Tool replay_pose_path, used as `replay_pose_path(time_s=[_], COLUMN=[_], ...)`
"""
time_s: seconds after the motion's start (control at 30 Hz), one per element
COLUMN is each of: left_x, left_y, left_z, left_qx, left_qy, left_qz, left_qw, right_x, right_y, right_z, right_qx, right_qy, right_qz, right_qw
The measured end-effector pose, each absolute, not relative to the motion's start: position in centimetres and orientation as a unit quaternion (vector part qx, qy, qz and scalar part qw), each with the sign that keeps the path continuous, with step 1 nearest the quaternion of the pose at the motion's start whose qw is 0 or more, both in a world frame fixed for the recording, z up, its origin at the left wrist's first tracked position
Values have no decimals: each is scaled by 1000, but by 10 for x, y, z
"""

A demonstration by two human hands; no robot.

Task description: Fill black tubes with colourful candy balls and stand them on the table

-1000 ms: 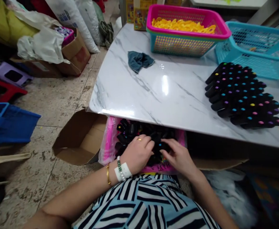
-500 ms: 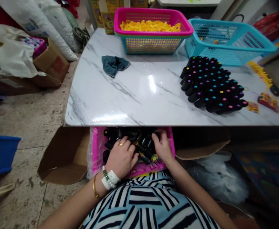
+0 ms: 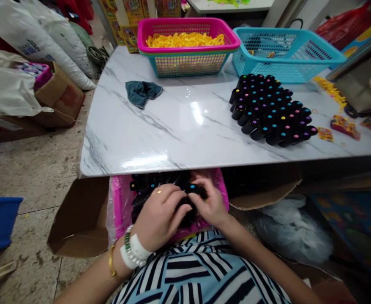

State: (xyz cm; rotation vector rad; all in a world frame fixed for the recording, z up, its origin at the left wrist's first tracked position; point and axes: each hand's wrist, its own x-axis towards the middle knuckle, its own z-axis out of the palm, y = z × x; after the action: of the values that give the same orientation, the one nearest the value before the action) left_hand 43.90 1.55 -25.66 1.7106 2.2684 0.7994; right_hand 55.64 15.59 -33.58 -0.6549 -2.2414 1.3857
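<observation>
Below the table's front edge, a pink basket lined with clear plastic holds many black tubes with coloured dots on their ends. My left hand, with a ring, is curled over black tubes in the basket's middle. My right hand has its thumb and fingers closed round a black tube with a blue dot. Both hands are close together. On the white marbled table, a block of upright black tubes with coloured dots stands to the right.
At the table's back are a pink basket of yellow pieces and a blue basket. A dark cloth lies at the left. Cardboard boxes flank the lower basket. Small colourful packets lie at the right.
My hands have come closer together over the basket, and more black tubes are gathered under them. My right hand has closed on a blue-dotted tube. The camera view has shifted slightly.
</observation>
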Motion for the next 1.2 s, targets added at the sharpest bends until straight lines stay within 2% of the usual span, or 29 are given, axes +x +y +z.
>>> replay_pose_path(time_s=[0.1, 0.2, 0.33, 0.5, 0.63, 0.77, 0.93, 1.07, 1.2], left_x=[454, 460, 462, 485, 503, 504, 487, 455, 427], left_y=[49, 73, 79, 85, 84, 74, 102, 117, 98], left_z=[-284, -320, -345, -336, -322, -306, -304, -316, -316], left_qx=[643, 709, 719, 704, 698, 675, 730, 681, 625], left_qy=[731, 688, 678, 688, 705, 732, 682, 730, 776], left_qz=[198, 109, 115, 158, 107, 51, 43, 42, 25], left_qw=[113, 105, 97, 77, 68, 71, -5, 44, 84], right_x=[589, 605, 607, 625, 646, 644, 623, 617, 624], right_y=[184, 195, 189, 205, 221, 201, 191, 218, 235], right_z=[-347, -357, -345, -320, -331, -347, -347, -356, -369], right_qx=[-354, -428, -472, -498, -524, -543, -516, -531, -553], right_qy=[-767, -678, -589, -554, -510, -501, -513, -462, -482], right_qz=[465, 541, 602, 602, 613, 586, 588, 607, 576], right_qw=[264, 255, 260, 286, 298, 332, 353, 370, 362])
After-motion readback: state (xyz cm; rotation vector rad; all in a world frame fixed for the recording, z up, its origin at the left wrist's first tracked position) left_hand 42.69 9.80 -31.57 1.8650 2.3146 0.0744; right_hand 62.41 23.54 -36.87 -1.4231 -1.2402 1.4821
